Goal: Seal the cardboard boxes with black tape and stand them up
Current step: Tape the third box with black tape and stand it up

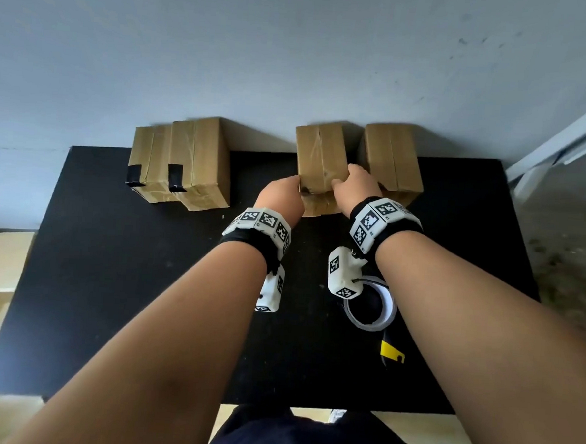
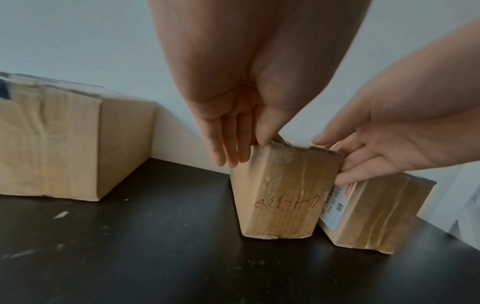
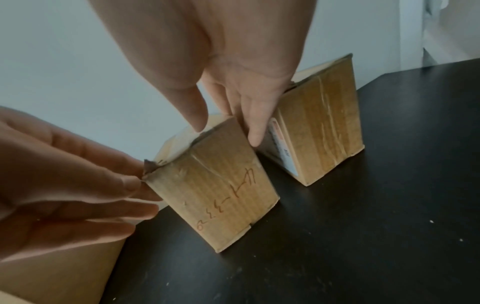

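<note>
- Cardboard box [image 1: 317, 161] with red handwriting stands at the table's [image 1: 109, 279] twelve-o'clock edge by the wall; the left hand [image 1: 281, 195] grasps its top corner, thumb above, fingers down its side.
- Right hand [image 1: 354, 186] clasps the opposite top edge, fingers wedged between this box and the neighbouring box [image 1: 391, 159] at three o'clock.
- Risk: a dark scrap at the near corner looks half-lifted; careless pressing could crease it or leave it loose.
- Risk: withdrawing the wedged fingers might nudge the neighbour or tip either box.
- Tape roll [image 1: 370, 307] lies at six o'clock under the right forearm, easily knocked; two taped boxes [image 1: 182, 160] stand at nine o'clock.
</note>
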Demonstrator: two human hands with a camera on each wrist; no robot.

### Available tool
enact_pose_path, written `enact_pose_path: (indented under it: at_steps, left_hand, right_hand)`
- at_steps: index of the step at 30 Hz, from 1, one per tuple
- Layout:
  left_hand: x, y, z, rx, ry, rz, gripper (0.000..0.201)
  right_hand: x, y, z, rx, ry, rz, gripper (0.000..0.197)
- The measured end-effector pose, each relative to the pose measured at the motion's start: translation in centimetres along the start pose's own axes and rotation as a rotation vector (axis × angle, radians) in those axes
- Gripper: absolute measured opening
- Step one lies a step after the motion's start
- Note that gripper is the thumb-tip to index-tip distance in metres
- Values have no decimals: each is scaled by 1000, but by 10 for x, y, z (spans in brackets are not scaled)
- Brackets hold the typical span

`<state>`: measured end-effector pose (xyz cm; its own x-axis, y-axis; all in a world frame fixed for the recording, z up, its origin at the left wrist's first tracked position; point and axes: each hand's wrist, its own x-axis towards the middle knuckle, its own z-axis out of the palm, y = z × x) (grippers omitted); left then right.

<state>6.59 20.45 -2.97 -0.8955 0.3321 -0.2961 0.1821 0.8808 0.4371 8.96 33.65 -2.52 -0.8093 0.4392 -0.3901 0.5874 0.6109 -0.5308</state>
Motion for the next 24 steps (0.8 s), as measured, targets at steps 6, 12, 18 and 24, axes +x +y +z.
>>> enact_pose_path:
  at_steps: [6, 12, 18, 24]
  left_hand:
    - [-39, -15, 1, -89, 139, -64, 13]
    - [-98, -29, 18, -131, 193, -177, 16]
    - [-162, -33, 40, -58, 225, -258, 25]
    - [-189, -36, 54, 29, 271, -210, 21]
  right_hand:
    - [-24, 2, 11, -17, -62, -93, 29]
    - [-66, 11, 19, -75, -155, -240, 31]
    - [-103, 19, 25, -131, -259, -369, 47]
    - [-122, 28, 32, -86, -247, -364, 58]
